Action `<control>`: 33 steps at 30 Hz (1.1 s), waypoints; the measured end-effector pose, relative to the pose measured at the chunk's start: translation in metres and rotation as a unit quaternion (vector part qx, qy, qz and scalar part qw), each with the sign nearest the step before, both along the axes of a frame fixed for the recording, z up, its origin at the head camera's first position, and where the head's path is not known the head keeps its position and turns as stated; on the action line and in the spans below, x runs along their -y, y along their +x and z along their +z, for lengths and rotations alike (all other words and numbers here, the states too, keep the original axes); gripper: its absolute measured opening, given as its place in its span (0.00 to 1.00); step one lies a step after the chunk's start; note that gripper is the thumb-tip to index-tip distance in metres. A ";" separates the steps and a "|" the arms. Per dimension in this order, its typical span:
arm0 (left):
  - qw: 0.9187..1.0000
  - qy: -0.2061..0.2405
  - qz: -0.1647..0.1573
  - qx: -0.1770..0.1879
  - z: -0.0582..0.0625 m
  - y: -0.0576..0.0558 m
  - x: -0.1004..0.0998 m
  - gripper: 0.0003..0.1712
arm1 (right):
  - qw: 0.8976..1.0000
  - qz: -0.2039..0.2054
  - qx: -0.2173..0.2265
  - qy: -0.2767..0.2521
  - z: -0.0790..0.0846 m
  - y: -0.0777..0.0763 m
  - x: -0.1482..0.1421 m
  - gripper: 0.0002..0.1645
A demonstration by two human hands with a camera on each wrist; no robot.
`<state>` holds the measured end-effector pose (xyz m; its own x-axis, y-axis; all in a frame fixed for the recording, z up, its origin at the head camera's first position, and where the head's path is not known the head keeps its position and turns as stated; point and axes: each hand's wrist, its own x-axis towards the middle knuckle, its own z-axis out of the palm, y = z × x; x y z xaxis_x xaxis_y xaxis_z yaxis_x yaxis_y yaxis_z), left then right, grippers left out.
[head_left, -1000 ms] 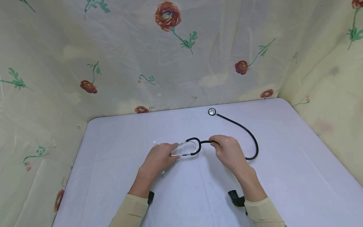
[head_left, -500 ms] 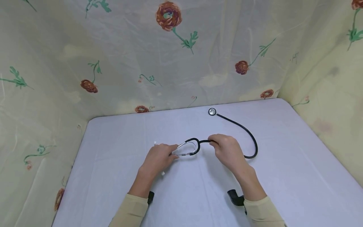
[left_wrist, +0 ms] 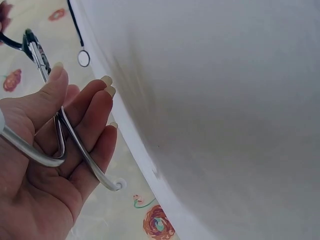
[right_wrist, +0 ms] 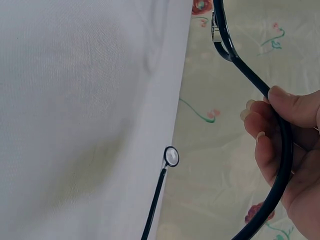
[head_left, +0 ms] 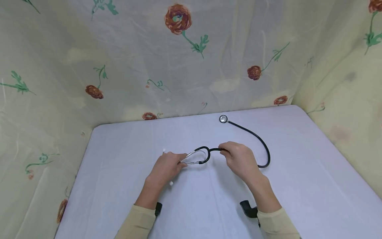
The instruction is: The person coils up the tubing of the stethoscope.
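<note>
A stethoscope with black tubing stretches between both hands. My left hand holds its metal ear tubes; in the left wrist view the ear tubes cross in the palm, and thumb and fingers close on them. White eartips stick out past that hand in the head view. My right hand pinches the black tube just beyond the Y-joint, and in the right wrist view the tube runs across the curled fingers. From there it loops right and back to the round chest piece, lying near the table's far edge.
A white-covered table with rounded far corners lies under the hands. Floral curtains hang behind it and along both sides. Black wrist mounts sit on both forearms, close above the tabletop.
Both hands keep their hold and stay nearly in place. The tube's loop on the right has shifted slightly left, and the view has tilted a little.
</note>
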<state>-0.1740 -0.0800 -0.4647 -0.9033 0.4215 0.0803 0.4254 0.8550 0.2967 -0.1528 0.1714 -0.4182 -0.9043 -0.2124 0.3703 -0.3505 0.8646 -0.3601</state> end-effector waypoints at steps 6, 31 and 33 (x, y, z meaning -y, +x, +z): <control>1.000 0.007 0.011 0.007 0.005 0.000 -0.001 0.17 | 1.000 -0.006 0.008 0.004 0.000 0.002 -0.003 0.08; 0.999 0.018 0.026 -0.017 0.010 -0.005 0.014 0.09 | 0.996 -0.084 0.030 -0.003 -0.005 0.004 -0.010 0.06; 0.999 0.016 0.027 -0.016 0.009 -0.005 0.016 0.10 | 0.996 -0.084 0.027 -0.003 -0.006 0.004 -0.011 0.06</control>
